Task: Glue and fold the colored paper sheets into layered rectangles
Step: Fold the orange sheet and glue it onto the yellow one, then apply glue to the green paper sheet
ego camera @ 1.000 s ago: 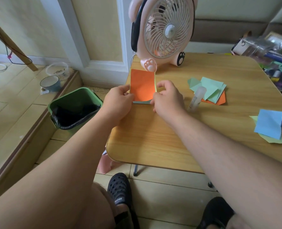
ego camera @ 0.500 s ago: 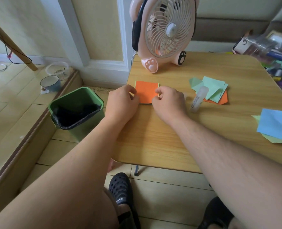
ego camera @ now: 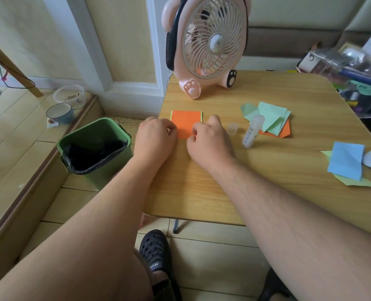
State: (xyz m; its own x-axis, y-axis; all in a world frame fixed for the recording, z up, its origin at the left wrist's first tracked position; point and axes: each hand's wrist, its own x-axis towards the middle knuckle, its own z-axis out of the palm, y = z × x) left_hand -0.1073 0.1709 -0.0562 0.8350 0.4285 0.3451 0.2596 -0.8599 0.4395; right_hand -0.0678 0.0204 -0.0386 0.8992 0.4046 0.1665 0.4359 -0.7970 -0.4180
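Now the orange paper (ego camera: 185,123), lying flat on the table (ego camera: 256,170) near the fan (ego camera: 206,44), is being pressed down at its near edge by curled fingers of the left hand (ego camera: 156,140) and right hand (ego camera: 208,142), so a firm, even crease is probably needed next.

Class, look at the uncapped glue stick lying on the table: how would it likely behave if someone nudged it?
The glue stick is a cylinder lying on its side, so it would probably roll. It looks like light plastic, likely sliding easily on the smooth table. Its cap sits apart, so the exposed tip might smear.
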